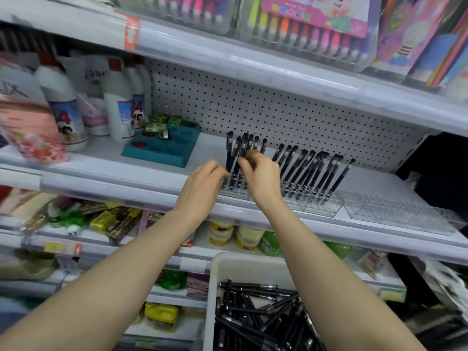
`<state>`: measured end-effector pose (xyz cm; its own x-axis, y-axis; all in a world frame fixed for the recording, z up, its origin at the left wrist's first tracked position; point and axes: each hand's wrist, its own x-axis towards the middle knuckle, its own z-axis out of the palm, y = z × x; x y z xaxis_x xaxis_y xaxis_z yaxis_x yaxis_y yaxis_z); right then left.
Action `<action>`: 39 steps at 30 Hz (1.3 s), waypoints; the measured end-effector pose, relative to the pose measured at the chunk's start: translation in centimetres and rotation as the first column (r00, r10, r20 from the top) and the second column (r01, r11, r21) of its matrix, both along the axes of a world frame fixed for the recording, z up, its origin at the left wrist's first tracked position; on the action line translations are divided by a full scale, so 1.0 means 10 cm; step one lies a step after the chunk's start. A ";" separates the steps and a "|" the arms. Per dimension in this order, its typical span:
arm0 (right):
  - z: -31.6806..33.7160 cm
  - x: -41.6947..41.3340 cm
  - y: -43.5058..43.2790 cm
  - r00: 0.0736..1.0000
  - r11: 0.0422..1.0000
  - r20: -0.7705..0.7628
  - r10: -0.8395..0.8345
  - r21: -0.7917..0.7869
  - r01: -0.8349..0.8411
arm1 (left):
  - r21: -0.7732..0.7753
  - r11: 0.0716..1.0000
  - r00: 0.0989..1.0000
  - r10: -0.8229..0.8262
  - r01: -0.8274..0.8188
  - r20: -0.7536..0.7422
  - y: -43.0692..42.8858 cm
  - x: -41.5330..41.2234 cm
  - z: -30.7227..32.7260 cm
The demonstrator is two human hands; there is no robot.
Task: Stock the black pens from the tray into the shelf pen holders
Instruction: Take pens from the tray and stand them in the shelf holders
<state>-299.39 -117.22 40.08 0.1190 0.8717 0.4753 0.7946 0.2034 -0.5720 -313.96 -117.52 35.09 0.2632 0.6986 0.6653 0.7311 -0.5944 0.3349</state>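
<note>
Single head-worn view, facing the middle shelf [114, 171] front-on and close, tilted slightly down. White tray [228, 262] cuts the bottom edge; upper shelf [253, 64] spans the top.

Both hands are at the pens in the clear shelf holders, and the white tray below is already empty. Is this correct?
No. The head view shows the white tray holding many loose black pens. The left hand and right hand are indeed at the pens in the clear holders.
</note>
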 end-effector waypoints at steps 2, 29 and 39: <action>0.00 0.00 0.01 1.000 1.000 0.005 -0.002 -0.009 0.002 | -0.001 1.000 1.000 0.008 -0.008 0.004 -0.01 0.01 0.01; -1.19 1.13 -1.38 0.968 0.934 0.071 0.242 -0.289 -0.212 | -0.204 0.963 0.974 0.141 -0.177 -0.176 -1.25 0.60 -1.01; -1.70 1.02 -1.57 0.774 0.858 0.477 0.417 -0.487 -0.162 | -0.261 0.940 0.958 0.158 -0.220 -0.240 -1.31 0.62 -1.06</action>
